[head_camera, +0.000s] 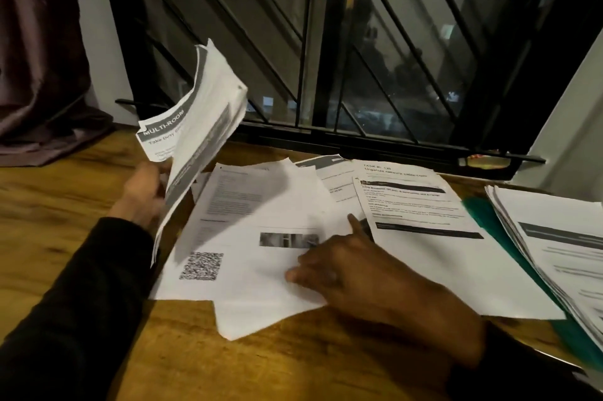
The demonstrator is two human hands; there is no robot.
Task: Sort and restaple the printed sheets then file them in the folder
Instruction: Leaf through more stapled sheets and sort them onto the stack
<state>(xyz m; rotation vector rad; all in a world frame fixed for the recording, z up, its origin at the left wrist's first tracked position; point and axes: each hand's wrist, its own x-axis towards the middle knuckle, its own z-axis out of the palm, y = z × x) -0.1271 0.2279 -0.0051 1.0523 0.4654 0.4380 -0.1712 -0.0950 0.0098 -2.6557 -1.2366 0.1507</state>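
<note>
The left hand (143, 191), at about 9 o'clock from the middle of the desk (58, 204), grasps a sheaf (202, 126) of printed sheets by its lower edge and holds it up off the wood, the pages fanned and curling toward 12 o'clock; the front page carries a grey header reading "MULTI-ROOM". The right hand (352, 270) lies near the centre on the loose sheets (261, 211), fingers fairly straight and spread, forefinger stretched toward 1 o'clock, palm down; it presses the paper and clasps nothing. The sheet under it bears a QR code (201, 266) at 7 o'clock and a small dark picture just beside the knuckles. More sheets overlap toward 1 o'clock, the topmost (434, 237) with a grey header bar and blocks of text, another behind it headed "Organize network cable". At 3 o'clock a green folder (489, 221) lies flat, partly under that topmost sheet, and a thick pile (561, 237) of sheets rests on the folder at the right edge. Both forearms wear dark sleeves (65, 319). Behind the desk at 12 o'clock stands a window (326, 41) with black bars, and at 10 o'clock hangs a curtain (39, 57).
</note>
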